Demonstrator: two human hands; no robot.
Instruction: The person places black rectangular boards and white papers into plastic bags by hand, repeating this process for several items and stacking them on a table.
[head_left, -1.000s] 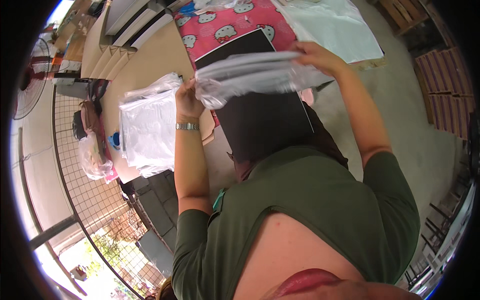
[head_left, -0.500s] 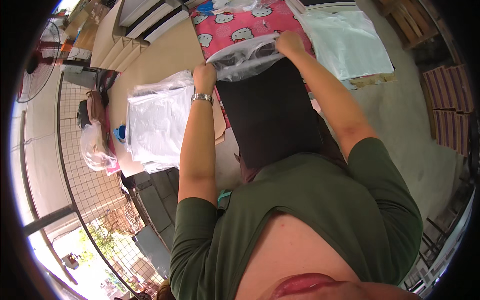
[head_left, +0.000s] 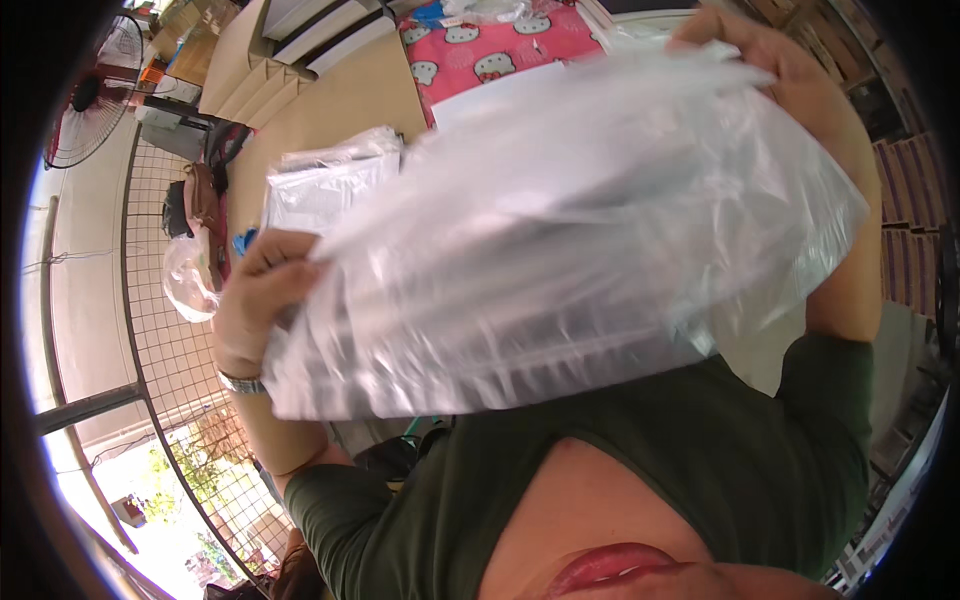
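A large clear plastic bag (head_left: 560,250) is spread across the front of my body, blurred in places by motion. My left hand (head_left: 265,300), with a watch at the wrist, is closed on the bag's left edge. Up at the far right, my right hand (head_left: 745,50) grips the bag's upper edge. Dark patches show through the plastic, but whether something black lies inside or behind it I cannot tell. A white sheet (head_left: 505,90) pokes out beyond the bag's far edge. On the table to the left lies a plastic-wrapped white stack (head_left: 330,190).
Brown board (head_left: 350,105) covers the left of the table, with thick stacked panels (head_left: 310,35) at the back. A pink cat-patterned cloth (head_left: 480,50) lies in the middle. A fan (head_left: 95,95) stands far left; stacked cartons (head_left: 910,180) line the right.
The plastic bag has come up and toward me from the table and spread out, covering the black sheet in front of me. My left hand moved left and nearer; my right moved farther right.
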